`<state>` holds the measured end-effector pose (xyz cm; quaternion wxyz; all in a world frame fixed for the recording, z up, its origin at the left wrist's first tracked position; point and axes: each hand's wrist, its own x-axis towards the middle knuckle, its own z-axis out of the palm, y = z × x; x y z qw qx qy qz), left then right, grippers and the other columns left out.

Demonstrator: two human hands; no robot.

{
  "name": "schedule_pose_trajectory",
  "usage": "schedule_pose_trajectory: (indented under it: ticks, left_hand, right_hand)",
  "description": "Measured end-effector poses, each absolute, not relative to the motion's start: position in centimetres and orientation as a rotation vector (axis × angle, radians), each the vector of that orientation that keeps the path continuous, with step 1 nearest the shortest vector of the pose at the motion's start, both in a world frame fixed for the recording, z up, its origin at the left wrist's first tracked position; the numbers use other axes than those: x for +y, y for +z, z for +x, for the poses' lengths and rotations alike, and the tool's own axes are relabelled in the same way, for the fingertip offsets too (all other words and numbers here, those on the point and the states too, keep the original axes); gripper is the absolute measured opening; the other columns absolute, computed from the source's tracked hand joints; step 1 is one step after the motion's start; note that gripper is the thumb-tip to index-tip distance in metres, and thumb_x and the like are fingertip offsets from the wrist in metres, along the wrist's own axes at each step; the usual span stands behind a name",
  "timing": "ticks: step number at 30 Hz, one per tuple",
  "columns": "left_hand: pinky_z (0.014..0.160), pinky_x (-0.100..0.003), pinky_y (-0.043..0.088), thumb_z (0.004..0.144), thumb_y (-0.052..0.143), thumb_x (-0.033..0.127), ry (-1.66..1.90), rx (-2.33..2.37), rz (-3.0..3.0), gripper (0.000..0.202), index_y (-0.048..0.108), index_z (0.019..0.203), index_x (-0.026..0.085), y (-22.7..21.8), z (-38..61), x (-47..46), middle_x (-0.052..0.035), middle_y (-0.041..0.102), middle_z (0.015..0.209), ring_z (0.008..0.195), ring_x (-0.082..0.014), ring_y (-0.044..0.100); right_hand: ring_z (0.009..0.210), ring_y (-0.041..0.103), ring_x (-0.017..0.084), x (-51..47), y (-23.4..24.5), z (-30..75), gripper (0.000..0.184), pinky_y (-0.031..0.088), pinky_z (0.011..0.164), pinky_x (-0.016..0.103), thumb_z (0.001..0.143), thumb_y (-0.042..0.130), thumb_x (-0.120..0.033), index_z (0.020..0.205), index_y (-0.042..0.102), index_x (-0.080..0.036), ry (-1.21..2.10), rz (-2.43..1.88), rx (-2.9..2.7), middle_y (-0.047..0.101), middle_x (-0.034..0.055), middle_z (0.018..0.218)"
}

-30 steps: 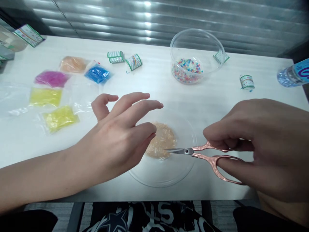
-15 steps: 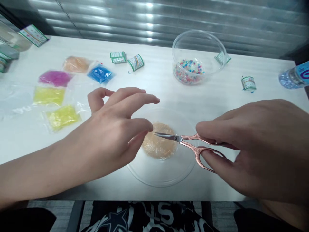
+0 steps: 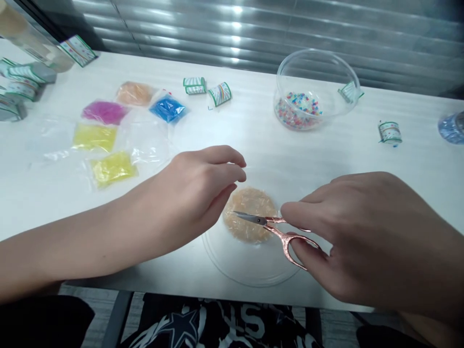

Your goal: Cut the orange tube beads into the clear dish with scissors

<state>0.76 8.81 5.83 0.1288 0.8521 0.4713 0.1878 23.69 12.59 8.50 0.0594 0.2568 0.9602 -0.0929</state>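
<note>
My right hand (image 3: 366, 237) is closed on small rose-gold scissors (image 3: 275, 229), thumb and fingers through the loops. The steel blades are almost together, with their tips over a heap of peach-coloured beads (image 3: 250, 203). The heap lies in a shallow clear bowl (image 3: 250, 273) near the table's front edge. My left hand (image 3: 195, 193) hovers at the bowl's left rim, its fingers curled together and pointing at the heap. What lies under those fingers is hidden.
Small bags of beads lie at the left: pink (image 3: 103, 111), yellow (image 3: 94, 137), yellow-green (image 3: 112, 168), blue (image 3: 167, 108), peach (image 3: 135, 93). A clear tub of mixed beads (image 3: 315, 89) stands at the back, with little thread rolls (image 3: 219, 93) and a water bottle (image 3: 453, 126) nearby.
My left hand's fingers, spread before, have curled in and dropped to the bowl's rim. My right hand has carried the scissors left over the beads. The view has shifted slightly left.
</note>
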Motion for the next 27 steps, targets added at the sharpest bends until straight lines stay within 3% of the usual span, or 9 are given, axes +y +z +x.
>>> schedule_pose_trajectory:
  ticks: [16, 20, 23, 27]
  left_hand:
    - [0.073, -0.019, 0.054, 0.086, 0.049, 0.003, 0.557, 1.355, 2.463, 0.027, 0.067, 0.105, 0.011, 5.5, 0.7, 8.6, -0.0083, 0.067, 0.114, 0.087, -0.0114, 0.068]
    - [0.070, -0.026, 0.054, 0.088, 0.048, 0.009, 0.497, 1.379, 2.486, 0.027, 0.066, 0.107, 0.015, 5.7, 0.6, 8.5, -0.0071, 0.064, 0.118, 0.089, -0.0159, 0.067]
    - [0.076, -0.032, 0.055, 0.089, 0.048, 0.014, 0.496, 1.445, 2.506, 0.027, 0.065, 0.110, 0.017, 6.1, 0.7, 8.1, -0.0079, 0.061, 0.124, 0.101, -0.0224, 0.066]
    - [0.085, -0.038, 0.055, 0.090, 0.049, 0.017, 0.531, 1.497, 2.535, 0.027, 0.063, 0.113, 0.018, 6.7, 1.1, 7.6, -0.0104, 0.058, 0.130, 0.108, -0.0259, 0.063]
  right_hand:
    - [0.042, 0.041, 0.019, 12.4, 7.9, 23.9, 0.011, 0.017, 0.049, 0.031, 0.078, 0.054, -0.025, 0.068, 0.052, -0.027, -0.356, 0.751, 2.887, 0.057, -0.0025, 0.049]
    - [0.043, 0.037, 0.016, 12.9, 8.2, 24.1, 0.018, 0.016, 0.049, 0.031, 0.079, 0.052, -0.024, 0.061, 0.050, -0.025, -0.393, 0.760, 2.881, 0.053, -0.0017, 0.048]
    - [0.044, 0.033, 0.012, 14.6, 8.6, 24.8, 0.022, 0.017, 0.047, 0.029, 0.077, 0.055, -0.023, 0.056, 0.047, -0.022, -0.650, 0.795, 2.836, 0.044, -0.0038, 0.046]
    - [0.044, 0.031, 0.007, 17.8, 8.9, 26.5, 0.029, 0.022, 0.041, 0.024, 0.080, 0.060, -0.024, 0.055, 0.045, -0.019, -1.318, 0.865, 2.522, 0.037, -0.0064, 0.047]
